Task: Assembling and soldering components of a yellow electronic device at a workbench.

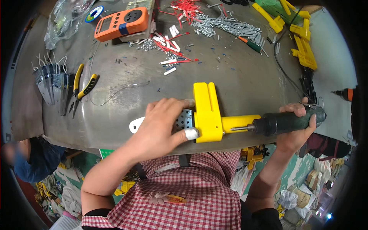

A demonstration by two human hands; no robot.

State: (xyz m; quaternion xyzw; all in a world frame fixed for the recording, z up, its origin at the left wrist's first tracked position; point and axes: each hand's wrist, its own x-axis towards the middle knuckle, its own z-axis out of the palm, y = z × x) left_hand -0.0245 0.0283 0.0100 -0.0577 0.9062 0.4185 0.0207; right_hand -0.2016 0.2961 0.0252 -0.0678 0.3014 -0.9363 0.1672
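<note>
The left hand (163,122) presses down on a yellow plastic part (207,113) with a perforated metal plate (184,119), holding them at the near edge of the grey surface (237,80). The right hand (297,124) grips a dark electric screwdriver (285,122), its bit lying level, tip against the yellow part's side

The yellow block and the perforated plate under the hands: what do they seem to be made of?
The yellow slotted block looks like moulded plastic: even colour, smooth semi-gloss faces, rounded edges. The perforated grey plate under the left hand seems to be sheet metal, thin with a dull silvery sheen. The right hand grips a dark electric screwdriver, likely with a plastic casing.
</note>
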